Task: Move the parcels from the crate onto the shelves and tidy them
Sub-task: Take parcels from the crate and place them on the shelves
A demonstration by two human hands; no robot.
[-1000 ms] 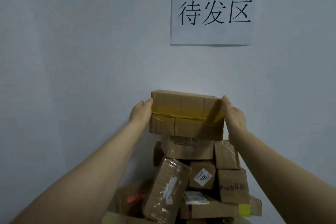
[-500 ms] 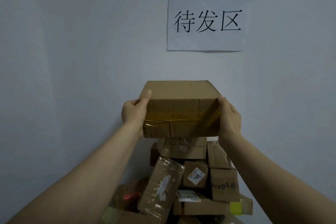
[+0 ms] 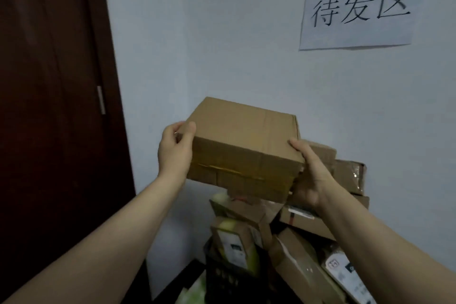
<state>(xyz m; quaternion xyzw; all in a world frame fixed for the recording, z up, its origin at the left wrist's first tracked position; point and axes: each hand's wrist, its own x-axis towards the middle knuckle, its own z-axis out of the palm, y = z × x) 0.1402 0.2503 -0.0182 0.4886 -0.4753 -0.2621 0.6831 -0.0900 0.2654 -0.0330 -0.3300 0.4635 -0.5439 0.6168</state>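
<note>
Fingers (image 3: 188,128) of the left hand (image 3: 174,153) curl round the near-left corner of a brown cardboard box (image 3: 241,140), thumb on its top face; the right hand (image 3: 312,177) grips the box's right end, thumb on the top edge and the other fingers hidden underneath. Both hands hold the box in the air, tilted with its right side lower, in front of a pale wall (image 3: 209,44) and above the left part of a heap of parcels (image 3: 302,271). A band of yellowish tape runs along the box's near side. Just behind the right hand, at the far right, taped cartons (image 3: 350,175) stand stacked against the wall, the held box's right end overlapping them in the view. Below them a flat carton with a white label (image 3: 299,215) lies across the heap, and a long carton leans beneath it. Lower left of the heap, a parcel with a pale label (image 3: 233,245) stands upright beside greenish-white wrapping. At the bottom, a dark crate (image 3: 219,276) with a perforated wall shows; whether the lowest parcels sit inside it or behind it cannot be told. On the wall at upper right hangs a paper sign (image 3: 357,15) with three black characters. A dark wooden door (image 3: 49,106) fills the left side, a metal fitting (image 3: 101,100) on its edge.
</note>
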